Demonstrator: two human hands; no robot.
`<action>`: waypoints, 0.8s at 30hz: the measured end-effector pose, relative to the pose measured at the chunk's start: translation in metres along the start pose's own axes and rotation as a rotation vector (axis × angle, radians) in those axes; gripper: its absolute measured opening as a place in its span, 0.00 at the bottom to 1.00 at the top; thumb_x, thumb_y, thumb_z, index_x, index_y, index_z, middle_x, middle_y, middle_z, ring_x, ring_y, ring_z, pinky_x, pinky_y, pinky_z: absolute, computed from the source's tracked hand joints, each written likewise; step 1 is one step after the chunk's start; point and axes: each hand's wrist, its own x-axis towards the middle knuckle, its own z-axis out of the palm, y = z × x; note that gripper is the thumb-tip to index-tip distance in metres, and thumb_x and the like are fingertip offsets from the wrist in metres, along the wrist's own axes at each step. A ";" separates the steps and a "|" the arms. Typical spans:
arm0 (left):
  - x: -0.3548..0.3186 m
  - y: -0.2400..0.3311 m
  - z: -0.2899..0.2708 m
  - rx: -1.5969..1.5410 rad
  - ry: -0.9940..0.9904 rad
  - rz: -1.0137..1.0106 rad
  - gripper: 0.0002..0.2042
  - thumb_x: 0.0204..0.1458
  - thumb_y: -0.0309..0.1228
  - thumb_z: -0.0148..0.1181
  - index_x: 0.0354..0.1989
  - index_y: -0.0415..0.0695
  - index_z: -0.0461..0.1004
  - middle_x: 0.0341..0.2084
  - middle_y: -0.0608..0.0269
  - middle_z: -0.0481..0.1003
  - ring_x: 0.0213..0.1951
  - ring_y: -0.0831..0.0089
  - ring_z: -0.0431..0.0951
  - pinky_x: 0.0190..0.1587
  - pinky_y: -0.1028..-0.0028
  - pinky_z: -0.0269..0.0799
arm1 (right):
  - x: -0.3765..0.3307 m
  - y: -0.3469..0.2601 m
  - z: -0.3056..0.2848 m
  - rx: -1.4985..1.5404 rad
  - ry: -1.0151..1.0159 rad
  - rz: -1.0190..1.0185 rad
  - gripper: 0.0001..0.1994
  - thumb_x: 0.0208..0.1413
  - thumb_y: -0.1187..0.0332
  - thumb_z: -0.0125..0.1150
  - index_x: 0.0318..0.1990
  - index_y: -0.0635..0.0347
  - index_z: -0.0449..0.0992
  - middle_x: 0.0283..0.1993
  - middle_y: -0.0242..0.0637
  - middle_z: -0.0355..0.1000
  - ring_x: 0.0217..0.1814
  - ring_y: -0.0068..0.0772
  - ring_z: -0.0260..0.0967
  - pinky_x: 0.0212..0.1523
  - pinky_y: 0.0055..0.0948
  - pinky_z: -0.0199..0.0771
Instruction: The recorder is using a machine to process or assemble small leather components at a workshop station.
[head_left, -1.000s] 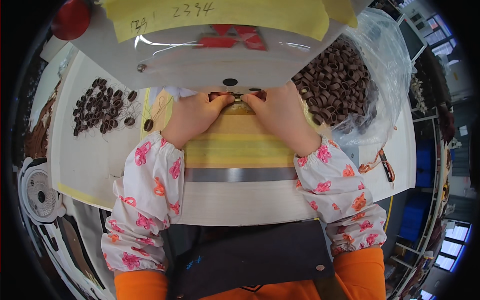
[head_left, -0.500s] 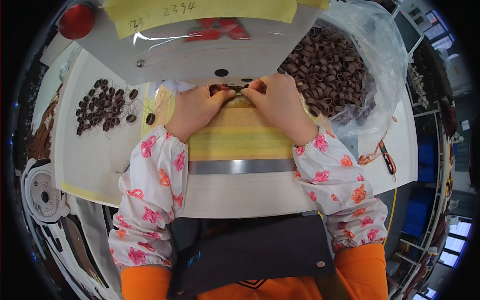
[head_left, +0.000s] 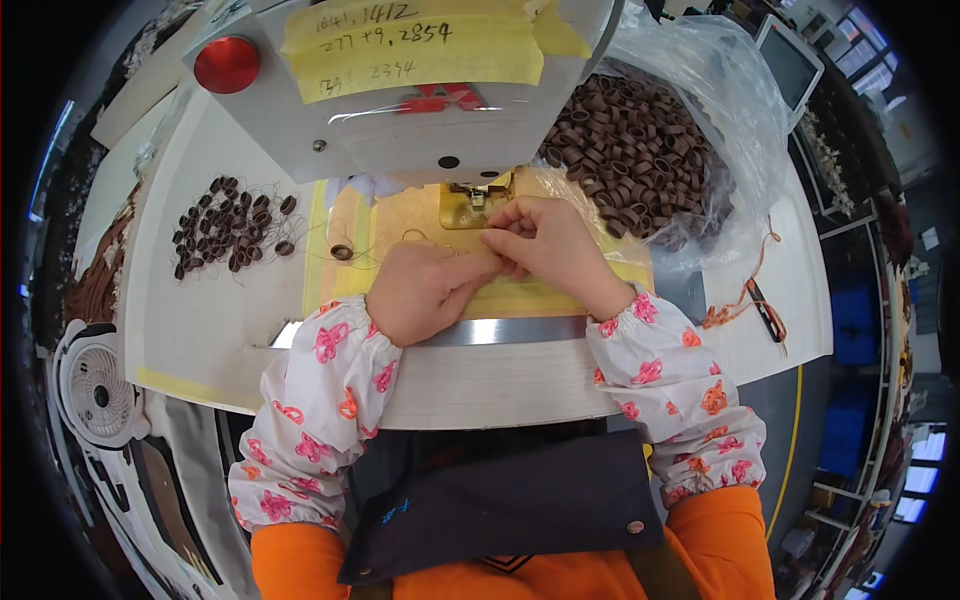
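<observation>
Pinching together just below the presser foot (head_left: 476, 198), both hands are working one small brown loop between their fingertips; the piece itself is too hidden to point to. The left hand (head_left: 425, 290) is closing thumb and forefinger on it from the left, while the right hand (head_left: 545, 245) is curling over it from the right, fingers touching the left hand's. Both are resting on the yellow-taped bed (head_left: 400, 225) of the white sewing machine (head_left: 400, 110). It looks as though the piece is being shaped or lined up for stitching; feeding it under the foot would call for a small, steady push forward. One stray loop (head_left: 342, 252) is lying just left of the hands, a scattered group of loops (head_left: 228, 225) farther left, and a clear bag of brown loops (head_left: 640, 140) to the right.
</observation>
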 end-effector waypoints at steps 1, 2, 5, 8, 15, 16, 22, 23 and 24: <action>0.001 -0.001 -0.002 -0.110 0.021 -0.036 0.07 0.47 0.28 0.53 0.35 0.48 0.75 0.16 0.59 0.72 0.19 0.60 0.71 0.24 0.67 0.66 | -0.002 0.002 -0.002 0.012 -0.005 -0.023 0.09 0.48 0.72 0.61 0.33 0.69 0.71 0.23 0.33 0.70 0.22 0.19 0.67 0.22 0.19 0.66; 0.003 -0.001 -0.003 -0.221 0.041 -0.072 0.07 0.48 0.29 0.53 0.35 0.48 0.76 0.17 0.58 0.72 0.19 0.60 0.71 0.24 0.67 0.66 | -0.005 0.003 -0.003 0.024 -0.011 -0.047 0.08 0.49 0.73 0.60 0.34 0.69 0.71 0.25 0.31 0.71 0.23 0.16 0.67 0.22 0.17 0.66; 0.011 -0.016 -0.001 -0.301 0.305 0.008 0.08 0.50 0.26 0.53 0.36 0.41 0.75 0.18 0.60 0.73 0.21 0.70 0.72 0.29 0.74 0.66 | -0.033 0.001 0.014 -0.129 -0.053 -0.294 0.07 0.47 0.74 0.59 0.31 0.68 0.70 0.23 0.41 0.70 0.21 0.28 0.68 0.25 0.24 0.67; 0.014 -0.028 0.004 -0.305 0.016 0.070 0.07 0.49 0.25 0.53 0.36 0.39 0.75 0.18 0.61 0.73 0.21 0.69 0.72 0.28 0.75 0.65 | -0.049 -0.012 0.013 -0.141 -0.237 -0.265 0.07 0.50 0.74 0.58 0.35 0.68 0.71 0.25 0.30 0.70 0.23 0.16 0.65 0.24 0.19 0.66; 0.014 -0.031 -0.004 -0.272 0.103 -0.321 0.09 0.46 0.31 0.59 0.35 0.42 0.76 0.12 0.58 0.68 0.14 0.72 0.66 0.21 0.75 0.61 | 0.019 -0.007 -0.011 0.009 -0.196 0.028 0.08 0.52 0.71 0.58 0.34 0.69 0.70 0.24 0.32 0.70 0.22 0.15 0.65 0.20 0.15 0.65; 0.015 -0.033 -0.004 -0.259 0.079 -0.334 0.10 0.46 0.31 0.59 0.36 0.41 0.76 0.12 0.58 0.68 0.14 0.73 0.66 0.21 0.75 0.61 | 0.023 -0.007 -0.011 0.015 -0.202 0.030 0.07 0.51 0.72 0.58 0.33 0.68 0.69 0.23 0.32 0.69 0.20 0.15 0.65 0.19 0.17 0.64; 0.020 -0.035 0.005 -0.244 0.149 -0.378 0.11 0.47 0.32 0.60 0.35 0.38 0.76 0.11 0.64 0.67 0.16 0.80 0.62 0.20 0.78 0.58 | 0.022 -0.004 -0.002 -0.252 0.013 -0.206 0.06 0.47 0.75 0.58 0.28 0.65 0.67 0.22 0.39 0.68 0.22 0.31 0.69 0.21 0.28 0.67; 0.021 -0.036 0.007 -0.225 0.179 -0.378 0.11 0.47 0.32 0.60 0.34 0.37 0.76 0.11 0.68 0.66 0.17 0.84 0.60 0.20 0.79 0.57 | 0.021 0.005 0.000 -0.336 0.102 -0.405 0.05 0.47 0.76 0.58 0.28 0.65 0.67 0.23 0.41 0.69 0.23 0.36 0.69 0.23 0.30 0.67; 0.022 -0.037 0.009 -0.228 0.194 -0.397 0.12 0.47 0.34 0.60 0.32 0.36 0.76 0.11 0.67 0.67 0.17 0.84 0.61 0.20 0.79 0.57 | 0.021 0.009 0.001 -0.420 0.191 -0.603 0.05 0.46 0.76 0.58 0.27 0.65 0.67 0.24 0.44 0.69 0.25 0.41 0.69 0.25 0.33 0.68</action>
